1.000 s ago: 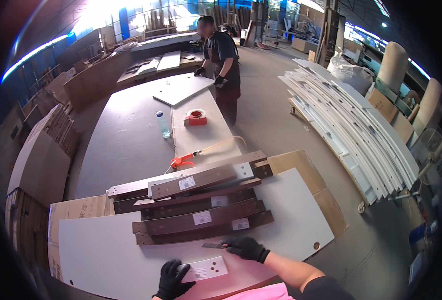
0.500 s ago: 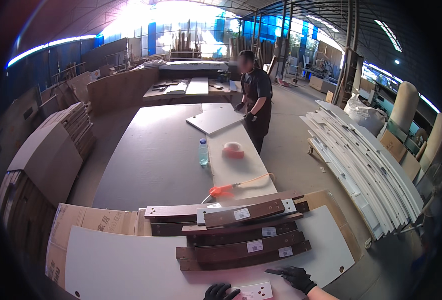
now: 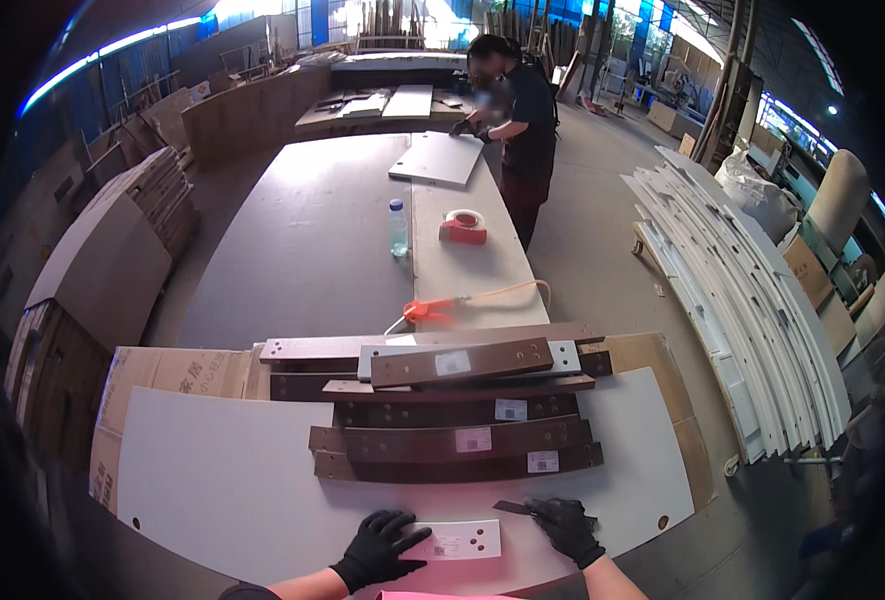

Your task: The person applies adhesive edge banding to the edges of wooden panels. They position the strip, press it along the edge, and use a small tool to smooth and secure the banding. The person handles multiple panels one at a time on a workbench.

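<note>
My left hand (image 3: 383,550), in a black glove, holds the left end of a short white board (image 3: 473,540) with finger and thumb. The board lies flat, with a label and several dark holes near its right end. In my right hand (image 3: 566,530), also gloved in black, is a thin dark flat tool (image 3: 512,507) whose tip points left; its exact kind is unclear. It is just above and to the right of the board. Beneath both lies a large white panel (image 3: 223,480). Beyond my hands is a pile of dark brown drilled boards (image 3: 423,440), some bearing labels.
Cardboard (image 3: 188,370) lies under the panel. Farther off, a long table (image 3: 293,240) carries an orange air gun (image 3: 428,310), a bottle (image 3: 398,230) and a red tape dispenser (image 3: 463,232). A co-worker (image 3: 528,130) handles a white panel (image 3: 438,160). Stacked white boards (image 3: 733,310) stand right.
The view has tipped downward, so both my hands show more fully. My left hand remains at the board's left end, the tool still in my right. The co-worker now leans over the far panel.
</note>
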Motion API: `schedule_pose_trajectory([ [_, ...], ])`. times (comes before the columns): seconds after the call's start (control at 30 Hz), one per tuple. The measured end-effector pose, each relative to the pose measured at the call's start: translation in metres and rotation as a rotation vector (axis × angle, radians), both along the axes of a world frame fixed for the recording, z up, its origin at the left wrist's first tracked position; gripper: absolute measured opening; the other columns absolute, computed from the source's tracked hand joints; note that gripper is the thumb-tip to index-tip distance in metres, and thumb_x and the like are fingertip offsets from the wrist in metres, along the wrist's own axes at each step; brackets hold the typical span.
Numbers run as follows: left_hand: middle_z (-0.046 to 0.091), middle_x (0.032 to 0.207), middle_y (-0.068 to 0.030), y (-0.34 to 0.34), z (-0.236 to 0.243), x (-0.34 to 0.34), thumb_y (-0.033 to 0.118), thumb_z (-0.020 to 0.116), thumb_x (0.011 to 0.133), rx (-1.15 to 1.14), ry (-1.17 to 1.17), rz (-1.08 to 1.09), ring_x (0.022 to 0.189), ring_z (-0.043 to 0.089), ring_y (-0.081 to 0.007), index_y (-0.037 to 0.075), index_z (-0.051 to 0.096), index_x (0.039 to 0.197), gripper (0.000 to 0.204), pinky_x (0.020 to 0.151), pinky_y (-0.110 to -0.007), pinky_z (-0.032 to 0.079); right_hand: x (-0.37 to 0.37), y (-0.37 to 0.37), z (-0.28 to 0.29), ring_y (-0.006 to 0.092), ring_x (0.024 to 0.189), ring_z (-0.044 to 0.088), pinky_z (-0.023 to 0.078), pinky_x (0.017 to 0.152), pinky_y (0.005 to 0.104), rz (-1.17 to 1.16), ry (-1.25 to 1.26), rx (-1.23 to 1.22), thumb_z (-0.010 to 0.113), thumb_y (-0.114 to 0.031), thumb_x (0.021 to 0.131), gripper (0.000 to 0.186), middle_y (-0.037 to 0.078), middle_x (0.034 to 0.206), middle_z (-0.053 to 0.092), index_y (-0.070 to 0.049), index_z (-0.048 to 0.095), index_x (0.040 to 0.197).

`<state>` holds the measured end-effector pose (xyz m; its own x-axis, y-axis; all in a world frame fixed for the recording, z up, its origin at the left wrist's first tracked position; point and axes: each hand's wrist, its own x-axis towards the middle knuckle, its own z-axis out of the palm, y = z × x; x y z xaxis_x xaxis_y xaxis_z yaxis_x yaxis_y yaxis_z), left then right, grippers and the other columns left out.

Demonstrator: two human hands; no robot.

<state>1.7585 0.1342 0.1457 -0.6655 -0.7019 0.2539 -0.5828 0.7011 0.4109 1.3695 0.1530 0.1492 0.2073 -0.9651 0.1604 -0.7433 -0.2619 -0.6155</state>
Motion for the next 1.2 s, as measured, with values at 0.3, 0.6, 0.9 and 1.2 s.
schedule_pose_trajectory([
  [0.3,0.057,0.136,-0.0139,0.0,0.007,-0.002,0.052,0.076,0.08,-0.013,-0.011,0.02,0.122,0.053,-0.0351,0.022,0.062,0.135,0.064,0.107,-0.053,0.04,0.015,-0.021,0.019,0.0365,0.086,0.067,0.052,0.077,0.0482,0.15,0.02,-0.07,0.067,-0.01,0.086,0.033,0.013,0.098,0.073,-0.014,0.073,0.118],
  [0.6,0.052,0.142,-0.0173,0.001,-0.008,0.001,0.048,0.077,0.079,-0.016,-0.015,0.025,0.13,0.048,-0.0382,0.019,0.059,0.139,0.07,0.113,-0.055,0.035,0.007,-0.025,0.016,0.039,0.104,0.065,0.052,0.088,0.048,0.193,0.045,-0.068,0.065,-0.006,0.089,0.032,0.016,0.11,0.072,-0.013,0.072,0.119],
  [0.9,0.051,0.142,-0.0155,0.0,0.002,-0.005,0.042,0.081,0.076,0.007,-0.013,0.031,0.132,0.048,-0.0382,0.019,0.057,0.14,0.072,0.112,-0.055,0.037,0.023,-0.037,0.014,0.0348,0.08,0.062,0.048,0.071,0.0468,0.264,0.108,-0.028,0.063,-0.007,0.085,0.031,0.011,0.086,0.066,-0.015,0.07,0.115],
  [1.2,0.052,0.141,-0.0145,0.001,0.001,-0.004,0.042,0.08,0.078,0.004,-0.03,0.053,0.131,0.049,-0.0364,0.02,0.056,0.14,0.07,0.113,-0.053,0.036,0.025,-0.005,0.014,0.0273,0.085,0.062,0.047,0.071,0.043,0.327,0.325,0.098,0.065,-0.008,0.082,0.045,0.004,0.089,0.064,-0.021,0.066,0.125],
])
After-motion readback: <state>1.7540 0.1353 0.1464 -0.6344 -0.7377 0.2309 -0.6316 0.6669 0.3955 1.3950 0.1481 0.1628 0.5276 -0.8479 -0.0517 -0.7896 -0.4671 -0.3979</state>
